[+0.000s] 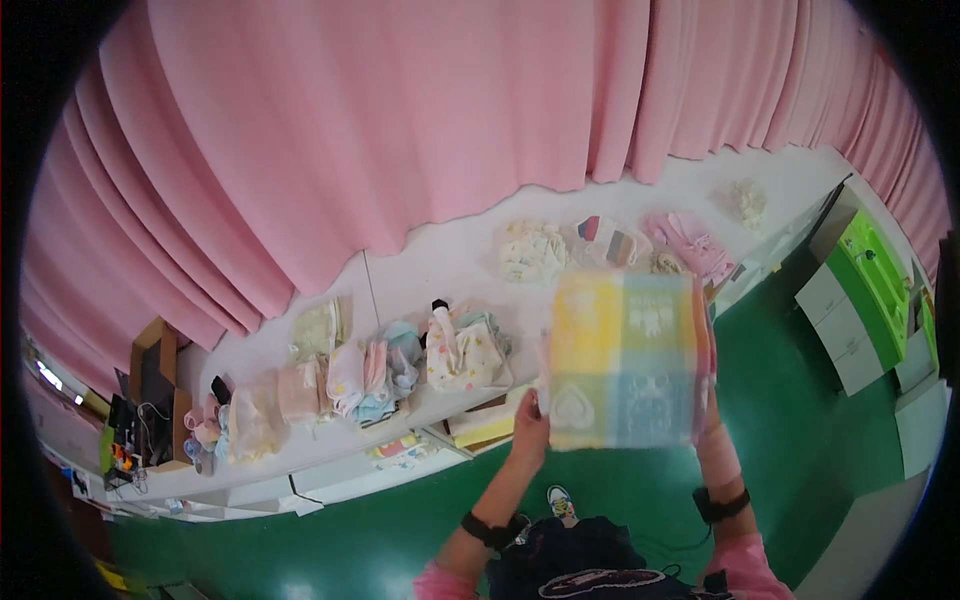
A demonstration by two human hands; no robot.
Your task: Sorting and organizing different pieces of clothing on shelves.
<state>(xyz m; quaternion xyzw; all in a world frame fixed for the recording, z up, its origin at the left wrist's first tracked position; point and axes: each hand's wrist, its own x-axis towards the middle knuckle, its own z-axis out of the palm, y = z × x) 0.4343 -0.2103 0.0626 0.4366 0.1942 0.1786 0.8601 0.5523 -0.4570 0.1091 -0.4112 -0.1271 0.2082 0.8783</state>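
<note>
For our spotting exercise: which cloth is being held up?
The checked yellow-and-blue cloth, gripped by the left hand; the other cloths lie on or below the white counter.

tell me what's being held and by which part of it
A checked pastel cloth: the left hand holds its left edge, near the lower corner; the right hand is at its right edge, fingers mostly hidden.

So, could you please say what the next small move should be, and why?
Perhaps lower the pastel checked cloth onto the long white counter: the left hand holds the cloth's left edge, the right hand, mostly hidden, is at its right, and piled pastel cloths lie there.
</note>
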